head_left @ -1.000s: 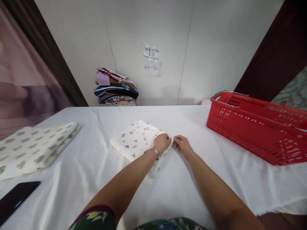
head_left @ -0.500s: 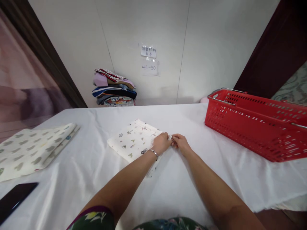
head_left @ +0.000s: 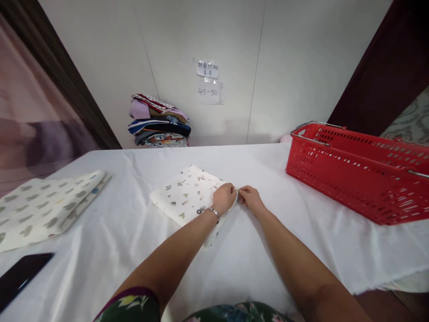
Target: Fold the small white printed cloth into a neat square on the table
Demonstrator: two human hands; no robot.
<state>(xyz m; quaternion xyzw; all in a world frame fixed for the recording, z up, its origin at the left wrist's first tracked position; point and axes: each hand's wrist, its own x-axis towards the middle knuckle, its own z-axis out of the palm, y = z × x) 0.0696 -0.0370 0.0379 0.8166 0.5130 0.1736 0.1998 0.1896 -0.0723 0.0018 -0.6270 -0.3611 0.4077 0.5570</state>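
1. The cloth (head_left: 187, 193) is white, with small leaf shapes in gray, green and soft pink (a few marks are nearly black).
2. It lies flat and folded on the middle of the table (head_left: 134, 268), with one corner pointing away from the person.
3. It looks thin and soft, and its right edge is a bit bumpy near the hands.
4. The left hand (head_left: 224, 199) rests on that right edge, its fingers curled tight on the cloth.
5. The right hand (head_left: 252, 200) is just beside it, pinching the same edge between thumb and finger.
6. The table has a smooth white cover with soft wrinkles.
7. On the left is a cream folded cloth (head_left: 43, 205) with gray blobs, and near it a flat, shiny black phone (head_left: 23, 275).
8. On the right stands a red plastic basket (head_left: 345, 179), full of little holes, with thin metal handles.
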